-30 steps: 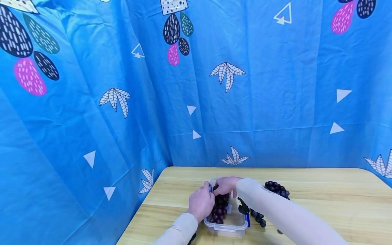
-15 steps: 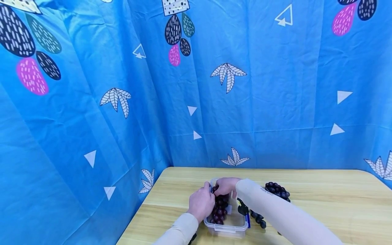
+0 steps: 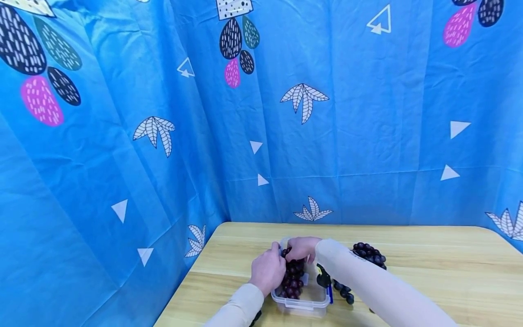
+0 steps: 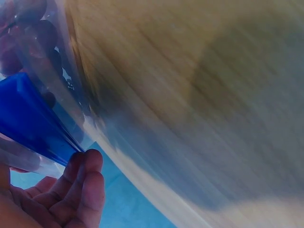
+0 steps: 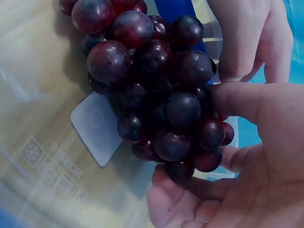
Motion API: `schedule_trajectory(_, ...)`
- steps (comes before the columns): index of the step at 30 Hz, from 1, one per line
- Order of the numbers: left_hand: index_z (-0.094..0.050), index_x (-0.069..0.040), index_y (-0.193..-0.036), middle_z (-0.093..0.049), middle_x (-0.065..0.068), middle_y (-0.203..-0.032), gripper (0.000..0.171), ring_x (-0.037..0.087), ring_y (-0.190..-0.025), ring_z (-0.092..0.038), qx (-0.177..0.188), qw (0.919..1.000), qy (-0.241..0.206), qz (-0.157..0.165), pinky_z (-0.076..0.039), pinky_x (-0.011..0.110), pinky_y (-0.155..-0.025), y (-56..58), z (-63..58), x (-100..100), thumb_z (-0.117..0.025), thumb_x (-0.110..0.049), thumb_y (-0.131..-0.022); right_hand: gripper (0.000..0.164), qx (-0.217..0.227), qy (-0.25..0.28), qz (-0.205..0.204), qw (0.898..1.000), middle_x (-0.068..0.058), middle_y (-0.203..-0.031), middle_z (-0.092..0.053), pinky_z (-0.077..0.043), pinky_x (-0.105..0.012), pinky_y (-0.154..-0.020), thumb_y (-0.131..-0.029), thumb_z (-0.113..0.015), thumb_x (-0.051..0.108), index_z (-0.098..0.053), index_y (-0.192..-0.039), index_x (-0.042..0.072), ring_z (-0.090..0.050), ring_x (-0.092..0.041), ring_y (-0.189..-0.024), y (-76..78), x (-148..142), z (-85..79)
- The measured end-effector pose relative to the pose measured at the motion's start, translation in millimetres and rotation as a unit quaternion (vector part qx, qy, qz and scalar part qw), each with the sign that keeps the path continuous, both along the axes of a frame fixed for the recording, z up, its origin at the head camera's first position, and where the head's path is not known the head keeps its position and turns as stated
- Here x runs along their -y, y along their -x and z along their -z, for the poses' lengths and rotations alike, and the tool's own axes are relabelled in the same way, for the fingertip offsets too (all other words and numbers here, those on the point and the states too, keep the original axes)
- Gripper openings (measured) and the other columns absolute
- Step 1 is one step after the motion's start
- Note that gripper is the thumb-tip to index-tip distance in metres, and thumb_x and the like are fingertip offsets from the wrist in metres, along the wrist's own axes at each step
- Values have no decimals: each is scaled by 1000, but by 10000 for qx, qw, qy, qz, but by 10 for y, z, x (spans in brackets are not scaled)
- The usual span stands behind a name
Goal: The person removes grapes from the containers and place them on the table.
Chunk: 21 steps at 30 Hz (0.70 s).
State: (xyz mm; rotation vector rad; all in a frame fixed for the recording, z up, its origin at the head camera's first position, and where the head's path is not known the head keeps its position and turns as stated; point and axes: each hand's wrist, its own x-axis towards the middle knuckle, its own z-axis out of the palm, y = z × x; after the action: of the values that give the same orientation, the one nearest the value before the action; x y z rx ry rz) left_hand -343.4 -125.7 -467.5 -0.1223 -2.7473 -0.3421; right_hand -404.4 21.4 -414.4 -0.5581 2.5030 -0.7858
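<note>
A clear plastic container with blue side latches stands on the table. Inside it, along its left side, lies a bunch of dark red grapes. My left hand holds the container's left side, its fingertips curled at the edge of a blue latch in the left wrist view. Reaching in at the far end, my right hand grips the end of the bunch. In the right wrist view its thumb and fingers lie around the grapes. A pale diamond-shaped piece shows beside them on the container floor.
Right of the container, darker grapes lie on the wooden table, partly hidden behind my right sleeve. A second blue latch hangs at the container's right side. A blue patterned curtain stands behind and to the left.
</note>
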Motion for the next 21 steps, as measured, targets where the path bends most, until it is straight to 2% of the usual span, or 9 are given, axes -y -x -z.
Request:
schedule_trajectory(10, -58, -7, -126, -72, 9, -92, 34, 22, -66, -65, 77, 9999, -59, 25, -50, 39, -56, -10, -23, -9, -54, -24, -97, 19, -112, 214, -203, 9995, -6, -103, -59, -60, -51, -72, -90, -67, 16, -56, -105, 10, -60, -22, -92, -32, -11, -28)
schedule_trajectory(17, -58, -8, -125, -71, 9, -87, 31, 21, -63, -63, 73, 10000, -18, 47, -48, 38, -53, -22, -31, 12, -54, -24, -98, 15, -480, 289, -289, 9980, -6, -96, -60, -59, -40, -59, -89, -68, 12, -57, -97, 9, -63, -19, -79, -11, -8, -1)
schedule_trajectory(21, -57, -8, -123, -67, 6, -80, 28, 18, -58, -59, 23, 9999, 49, 98, -45, 35, -48, -30, -38, 33, -55, -23, -99, 15, -771, 258, -265, 9963, -5, -97, -60, -58, -36, -54, -87, -70, 14, -58, -95, 12, -63, -19, -78, -1, -13, 1)
